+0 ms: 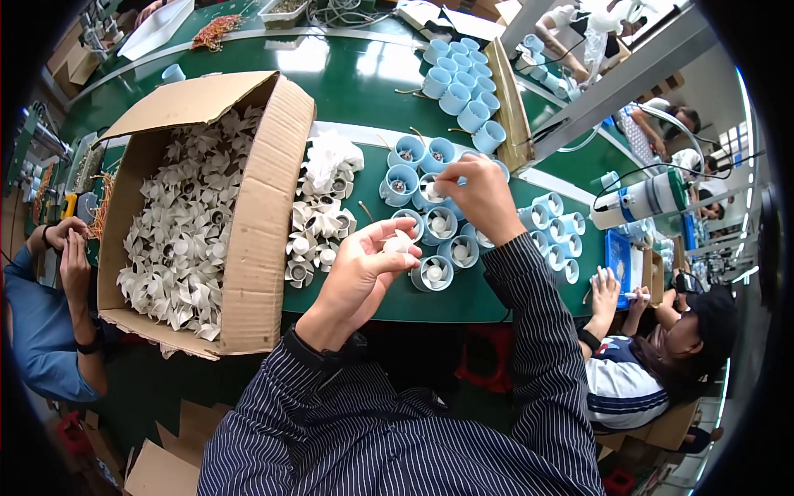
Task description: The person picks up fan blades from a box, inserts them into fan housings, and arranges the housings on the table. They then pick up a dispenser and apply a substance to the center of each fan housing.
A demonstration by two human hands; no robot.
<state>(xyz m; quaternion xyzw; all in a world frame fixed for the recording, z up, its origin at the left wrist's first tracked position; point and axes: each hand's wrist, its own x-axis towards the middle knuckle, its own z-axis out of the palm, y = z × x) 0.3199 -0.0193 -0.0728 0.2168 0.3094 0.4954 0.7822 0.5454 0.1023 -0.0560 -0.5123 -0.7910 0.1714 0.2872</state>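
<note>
My left hand is palm up with its fingers curled round a small white fan wheel. Close by on the green table stand several light blue cups, grouped in rows. White fan wheels sit inside the nearer cups, while some farther ones, such as the cup on the left, show metal motor parts inside. My right hand reaches over the group, fingertips pinched on a white fan wheel in the mouth of one cup. Its fingers partly cover that cup.
A cardboard box full of white fan wheels stands at left. Beside it lie loose fan wheels and a white plastic bag. More blue cups stand farther back along a wooden board. Co-workers sit on both sides.
</note>
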